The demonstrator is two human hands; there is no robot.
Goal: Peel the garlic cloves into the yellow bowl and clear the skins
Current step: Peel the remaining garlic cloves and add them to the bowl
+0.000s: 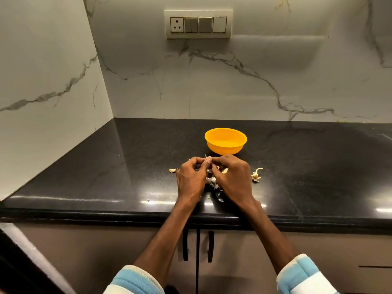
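A yellow bowl stands on the black counter, just behind my hands. My left hand and my right hand meet fingertip to fingertip over the counter, both pinching a small garlic clove that is almost wholly hidden by the fingers. A thin wisp of skin sticks up from it. Loose papery skins lie on the counter below and between my hands. One unpeeled clove lies left of my left hand. The bare garlic stem and root lies to the right.
The counter's front edge runs close below my wrists, with cabinet doors and black handles under it. Marble walls close the back and left. A switch plate is on the back wall. Tiny skin flecks lie near the front edge.
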